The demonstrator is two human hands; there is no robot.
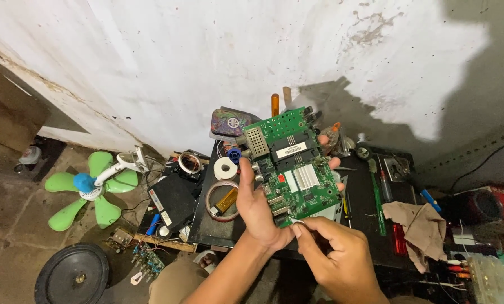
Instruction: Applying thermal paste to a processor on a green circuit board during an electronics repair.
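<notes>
The left hand (259, 209) grips a green circuit board (293, 164) by its lower left edge, thumb along the side and fingertips showing past the right edge, holding it tilted up above the dark worktop (360, 198). The right hand (335, 254) is closed in a pinch at the board's bottom corner (what it pinches is too small to tell). A crumpled brown cloth (418, 224) lies to the right, rolls of tape (225, 168) to the left, and a green fan (88, 186) sits on the floor.
</notes>
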